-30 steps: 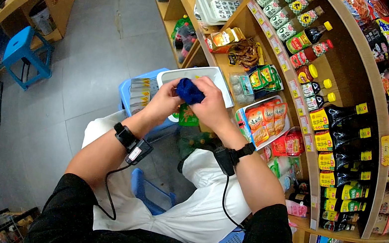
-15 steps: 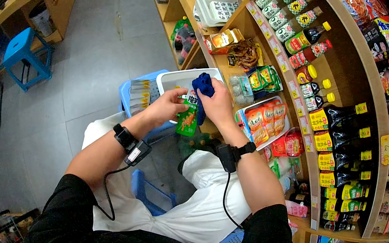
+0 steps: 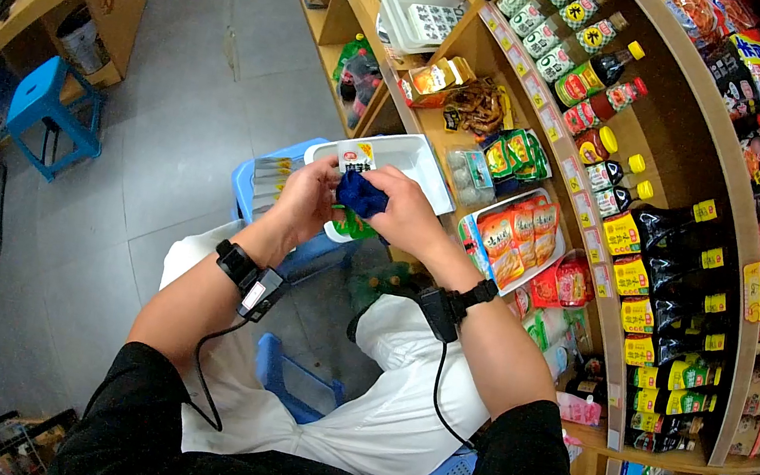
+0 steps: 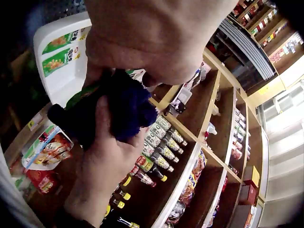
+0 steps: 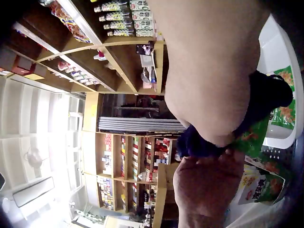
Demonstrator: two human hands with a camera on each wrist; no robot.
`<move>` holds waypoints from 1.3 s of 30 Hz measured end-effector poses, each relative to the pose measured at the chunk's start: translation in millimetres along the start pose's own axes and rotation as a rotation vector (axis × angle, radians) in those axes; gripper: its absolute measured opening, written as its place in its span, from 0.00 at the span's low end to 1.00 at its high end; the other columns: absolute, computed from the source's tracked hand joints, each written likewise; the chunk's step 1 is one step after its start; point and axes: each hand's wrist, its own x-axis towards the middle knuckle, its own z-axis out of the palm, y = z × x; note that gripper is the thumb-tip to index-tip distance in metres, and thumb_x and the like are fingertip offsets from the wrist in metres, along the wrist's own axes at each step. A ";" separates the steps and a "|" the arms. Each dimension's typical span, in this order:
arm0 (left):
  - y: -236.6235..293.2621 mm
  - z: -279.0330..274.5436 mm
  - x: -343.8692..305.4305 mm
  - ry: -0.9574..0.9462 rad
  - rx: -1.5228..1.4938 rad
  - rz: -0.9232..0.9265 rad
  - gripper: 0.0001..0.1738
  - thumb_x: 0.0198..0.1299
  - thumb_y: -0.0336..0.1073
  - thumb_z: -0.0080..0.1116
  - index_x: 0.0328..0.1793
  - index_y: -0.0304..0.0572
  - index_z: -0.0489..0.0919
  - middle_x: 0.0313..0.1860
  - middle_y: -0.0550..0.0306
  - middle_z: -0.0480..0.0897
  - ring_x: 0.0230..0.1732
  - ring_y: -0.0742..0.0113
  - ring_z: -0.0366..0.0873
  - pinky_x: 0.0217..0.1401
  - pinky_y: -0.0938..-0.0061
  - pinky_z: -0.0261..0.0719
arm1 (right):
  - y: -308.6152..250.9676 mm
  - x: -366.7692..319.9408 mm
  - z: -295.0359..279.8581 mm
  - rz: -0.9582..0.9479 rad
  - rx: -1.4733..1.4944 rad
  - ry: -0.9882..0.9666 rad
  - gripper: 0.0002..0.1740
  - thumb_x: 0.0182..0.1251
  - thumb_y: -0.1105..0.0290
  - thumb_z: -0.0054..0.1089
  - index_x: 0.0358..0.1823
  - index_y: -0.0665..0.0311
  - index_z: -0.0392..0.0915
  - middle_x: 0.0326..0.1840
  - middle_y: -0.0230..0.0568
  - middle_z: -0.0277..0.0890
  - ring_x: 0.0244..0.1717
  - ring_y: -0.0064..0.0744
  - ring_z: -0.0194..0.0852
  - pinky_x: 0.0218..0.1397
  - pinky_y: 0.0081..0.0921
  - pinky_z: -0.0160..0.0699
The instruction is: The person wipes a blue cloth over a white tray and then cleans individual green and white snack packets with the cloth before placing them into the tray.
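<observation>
A blue cloth (image 3: 362,194) is gripped in the curled fingers of the right hand (image 3: 407,210) and pressed against a green snack packet (image 3: 354,226), which is held by the left hand (image 3: 307,197). The cloth is enclosed between both hands, over a white tray (image 3: 426,161).

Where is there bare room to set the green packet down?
The tray is bare at its end nearest the shelves, just beyond the right hand. The floor left of the stool is open too. The shelves themselves are packed with bottles and packets.
</observation>
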 end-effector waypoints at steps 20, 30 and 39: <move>-4.7 5.2 0.5 0.130 0.213 0.151 0.22 0.73 0.23 0.52 0.72 0.46 0.72 0.53 0.55 0.87 0.47 0.65 0.88 0.40 0.69 0.88 | -2.4 0.3 2.4 0.015 -0.129 0.171 0.21 0.49 0.75 0.68 0.49 0.65 0.84 0.44 0.51 0.79 0.47 0.60 0.80 0.50 0.47 0.81; -11.0 -7.4 14.3 0.186 0.075 0.337 0.24 0.73 0.22 0.49 0.74 0.42 0.69 0.53 0.50 0.86 0.47 0.63 0.88 0.43 0.68 0.89 | -10.7 -0.5 9.3 -0.087 -0.036 0.056 0.25 0.47 0.76 0.71 0.52 0.64 0.84 0.45 0.52 0.80 0.50 0.60 0.80 0.52 0.47 0.81; 5.1 2.8 1.5 0.282 0.109 0.311 0.23 0.74 0.24 0.46 0.74 0.43 0.70 0.56 0.51 0.85 0.52 0.59 0.87 0.51 0.62 0.90 | 15.2 -1.4 -2.6 0.247 -0.060 0.232 0.16 0.54 0.67 0.76 0.43 0.66 0.86 0.40 0.54 0.86 0.44 0.58 0.86 0.48 0.44 0.84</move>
